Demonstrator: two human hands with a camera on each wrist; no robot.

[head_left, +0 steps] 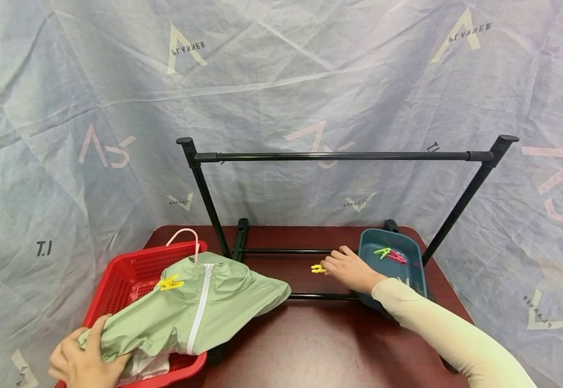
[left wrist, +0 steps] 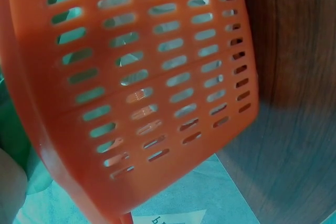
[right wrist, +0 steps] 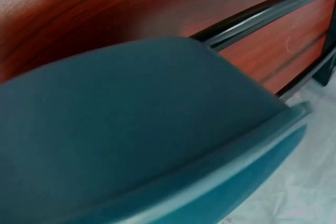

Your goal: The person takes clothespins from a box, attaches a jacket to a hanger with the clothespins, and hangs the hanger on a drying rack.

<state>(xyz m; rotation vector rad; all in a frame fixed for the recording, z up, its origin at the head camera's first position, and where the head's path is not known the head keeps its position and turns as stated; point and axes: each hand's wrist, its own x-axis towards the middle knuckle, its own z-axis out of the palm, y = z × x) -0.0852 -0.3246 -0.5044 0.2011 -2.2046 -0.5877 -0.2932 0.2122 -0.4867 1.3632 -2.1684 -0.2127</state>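
A light green zip-up jacket (head_left: pixel 228 293) hangs on a pink hanger (head_left: pixel 189 231) over the red basket (head_left: pixel 102 288). At the lower left, my left hand (head_left: pixel 87 355) grips the jacket's sleeve. One yellow clothespin (head_left: pixel 170 283) is on the jacket's shoulder on the left. My right hand (head_left: pixel 347 267) pinches another yellow clothespin (head_left: pixel 318 268), beside the blue bin (head_left: pixel 419 258). Inside the bin lie a green clothespin (head_left: pixel 382 252) and a pink clothespin (head_left: pixel 397 257). The left wrist view is mostly basket wall (left wrist: pixel 131 77); the right wrist view is mostly bin wall (right wrist: pixel 121 114).
A black rack stands on the dark red table (head_left: pixel 301 345), its top bar (head_left: pixel 344 157) above and behind both hands. Low bars (head_left: pixel 306 251) cross the tabletop. White cloth (head_left: pixel 150 364) lies in the basket under the jacket. Grey printed sheeting (head_left: pixel 281 97) surrounds the table.
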